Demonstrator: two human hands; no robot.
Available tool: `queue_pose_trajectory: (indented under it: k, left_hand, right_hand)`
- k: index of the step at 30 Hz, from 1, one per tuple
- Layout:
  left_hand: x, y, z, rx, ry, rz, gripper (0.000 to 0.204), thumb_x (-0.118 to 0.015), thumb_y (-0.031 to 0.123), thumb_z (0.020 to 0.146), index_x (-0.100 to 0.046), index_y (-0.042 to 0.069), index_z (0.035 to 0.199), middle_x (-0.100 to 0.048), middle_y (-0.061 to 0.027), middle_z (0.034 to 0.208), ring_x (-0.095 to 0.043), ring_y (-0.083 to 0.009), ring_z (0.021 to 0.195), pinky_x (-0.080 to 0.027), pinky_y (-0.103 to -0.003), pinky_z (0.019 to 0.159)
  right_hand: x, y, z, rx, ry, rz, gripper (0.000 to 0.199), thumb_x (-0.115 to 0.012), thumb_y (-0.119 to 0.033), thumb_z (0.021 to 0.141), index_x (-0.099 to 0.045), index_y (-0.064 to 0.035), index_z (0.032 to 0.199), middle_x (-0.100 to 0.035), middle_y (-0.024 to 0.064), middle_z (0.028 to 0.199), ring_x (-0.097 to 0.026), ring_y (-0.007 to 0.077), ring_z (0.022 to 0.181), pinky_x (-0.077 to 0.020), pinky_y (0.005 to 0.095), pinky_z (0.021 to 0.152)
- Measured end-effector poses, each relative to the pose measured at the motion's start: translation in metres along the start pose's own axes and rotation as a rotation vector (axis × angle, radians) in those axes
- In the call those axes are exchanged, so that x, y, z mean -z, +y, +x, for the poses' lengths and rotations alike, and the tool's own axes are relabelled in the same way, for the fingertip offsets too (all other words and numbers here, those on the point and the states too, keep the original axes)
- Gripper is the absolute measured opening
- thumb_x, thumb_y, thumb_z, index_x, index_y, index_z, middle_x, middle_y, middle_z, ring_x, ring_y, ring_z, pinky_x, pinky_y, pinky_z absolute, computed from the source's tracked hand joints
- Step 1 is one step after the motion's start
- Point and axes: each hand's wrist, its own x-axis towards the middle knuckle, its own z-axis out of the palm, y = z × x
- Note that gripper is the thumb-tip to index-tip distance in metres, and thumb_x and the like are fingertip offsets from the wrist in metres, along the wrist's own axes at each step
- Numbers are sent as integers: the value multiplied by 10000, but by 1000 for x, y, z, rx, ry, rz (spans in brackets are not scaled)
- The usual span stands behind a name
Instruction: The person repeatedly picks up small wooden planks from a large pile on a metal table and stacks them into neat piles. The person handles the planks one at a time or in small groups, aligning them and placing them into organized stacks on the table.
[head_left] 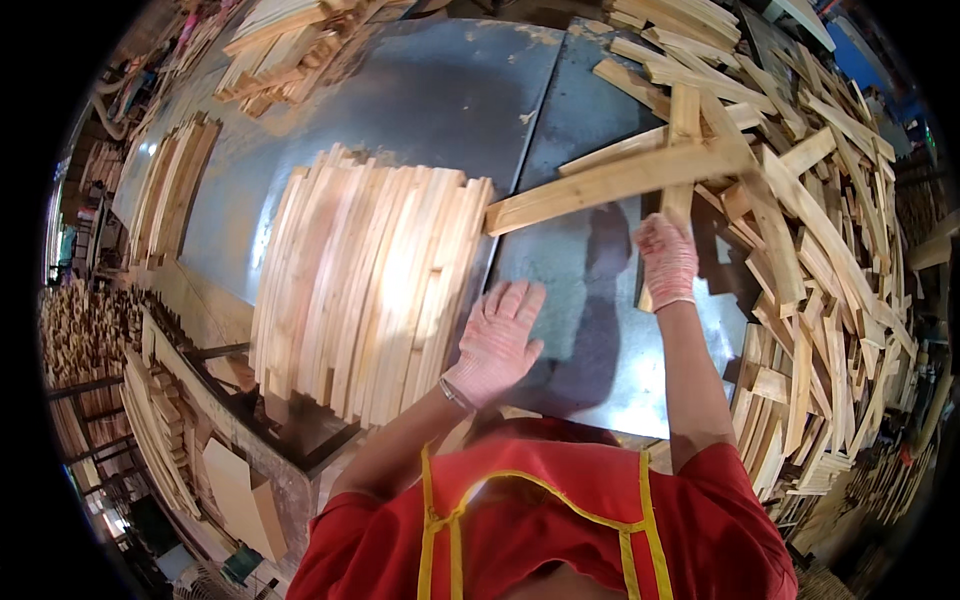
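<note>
Wooden board (680,198) is lying right of centre, the right hand (668,258) clamping its lower part; the left hand (500,340) is spreading open, empty. Firm gripping should be helping steady its far end beneath the crossing plank (600,190).

Plenty of room here between the hands: bare metal lies open on the worktop (570,310), from the left hand (500,340), palm down by the slat row (365,280), across to the right hand (667,262), fist closed on a narrow board (678,201). But look ahead: a long plank (600,187) slants across like a barrier, from the row's far right corner towards the jumbled heap (830,250), which blocks the whole right side! Beyond the plank, the far worktop opens wide, up to the top stack (285,55). On the left, a lane runs between row and side bundle (175,190).
</note>
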Motion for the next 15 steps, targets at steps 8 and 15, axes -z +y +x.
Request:
queue_pose_trajectory:
  k: [8,15]
  left_hand:
    - [-37,-35,177,284,147,210,978,-789,439,813,-323,75,1592,-391,-167,1567,-346,-357,1477,-308,-480,1209]
    - [-5,2,125,313,-132,-543,810,-797,278,787,-492,37,1497,-629,-220,1322,-642,-362,1180,-513,-434,1030]
  right_hand:
    - [24,-29,42,362,333,-1455,732,-814,-372,834,-548,-69,1445,-566,227,1422,-549,388,1310,-453,454,1104]
    - [16,-18,16,-145,17,-420,516,-711,-102,924,-546,3,1402,-678,86,1147,-661,181,948,-556,349,822]
